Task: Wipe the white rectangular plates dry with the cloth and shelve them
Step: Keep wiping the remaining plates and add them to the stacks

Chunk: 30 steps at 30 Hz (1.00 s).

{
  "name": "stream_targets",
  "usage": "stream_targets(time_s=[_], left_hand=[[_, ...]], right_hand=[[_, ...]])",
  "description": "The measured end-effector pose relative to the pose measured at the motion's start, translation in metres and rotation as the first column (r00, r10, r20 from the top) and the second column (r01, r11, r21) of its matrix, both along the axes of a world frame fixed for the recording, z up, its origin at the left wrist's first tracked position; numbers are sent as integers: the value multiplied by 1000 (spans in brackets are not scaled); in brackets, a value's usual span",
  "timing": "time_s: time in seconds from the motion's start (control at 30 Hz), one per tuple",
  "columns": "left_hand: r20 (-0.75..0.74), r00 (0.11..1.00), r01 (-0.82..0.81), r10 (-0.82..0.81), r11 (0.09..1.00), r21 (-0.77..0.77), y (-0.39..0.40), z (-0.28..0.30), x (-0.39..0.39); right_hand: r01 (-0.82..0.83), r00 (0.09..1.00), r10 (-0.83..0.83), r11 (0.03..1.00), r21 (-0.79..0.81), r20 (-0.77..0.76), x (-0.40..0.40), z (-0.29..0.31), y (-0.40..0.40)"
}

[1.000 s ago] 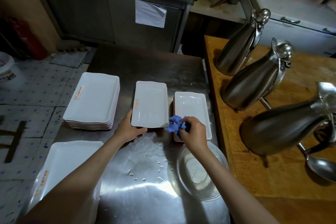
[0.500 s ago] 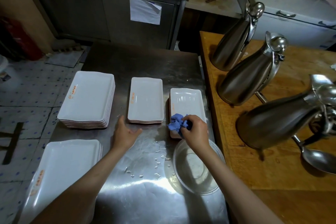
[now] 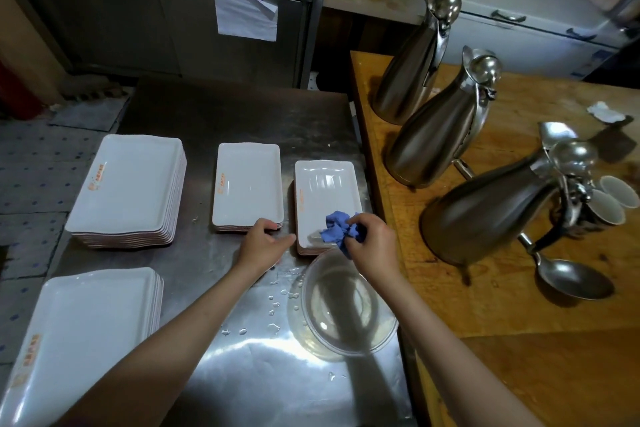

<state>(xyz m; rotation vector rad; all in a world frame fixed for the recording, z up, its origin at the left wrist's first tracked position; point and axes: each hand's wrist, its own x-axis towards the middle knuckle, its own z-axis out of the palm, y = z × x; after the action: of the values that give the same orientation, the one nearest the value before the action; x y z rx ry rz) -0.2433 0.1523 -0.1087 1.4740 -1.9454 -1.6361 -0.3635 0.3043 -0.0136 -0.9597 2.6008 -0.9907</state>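
Observation:
Four stacks of white rectangular plates stand on the steel table: a large stack at far left, another large stack at near left, a small middle stack, and a small right stack whose top plate looks wet. My right hand grips a crumpled blue cloth on the near end of that top plate. My left hand lies between the two small stacks. Its fingers are loosely curled by the middle stack's near corner, its thumb points toward the right stack, and it holds nothing.
A clear bowl sits upside down just under my right wrist, with water drops beside it. To the right, a wooden counter holds three steel jugs, a ladle and cups. A steel cabinet stands behind the table.
My left hand set a plate on the middle stack, let it go and moved right toward the right stack. My right hand stayed on the cloth at that stack's near end.

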Motion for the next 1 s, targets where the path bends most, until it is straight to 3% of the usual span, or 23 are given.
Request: stream_targets(time_s=[0.43,1.0], left_hand=[[184,958,243,-220,964,-112,8,14,-38],[106,931,350,-350,936,16,6,32,-31]], right_hand=[[21,1000,-21,999,24,0,-13,0,22],[57,998,-57,998,40,16,-13,-7,28]])
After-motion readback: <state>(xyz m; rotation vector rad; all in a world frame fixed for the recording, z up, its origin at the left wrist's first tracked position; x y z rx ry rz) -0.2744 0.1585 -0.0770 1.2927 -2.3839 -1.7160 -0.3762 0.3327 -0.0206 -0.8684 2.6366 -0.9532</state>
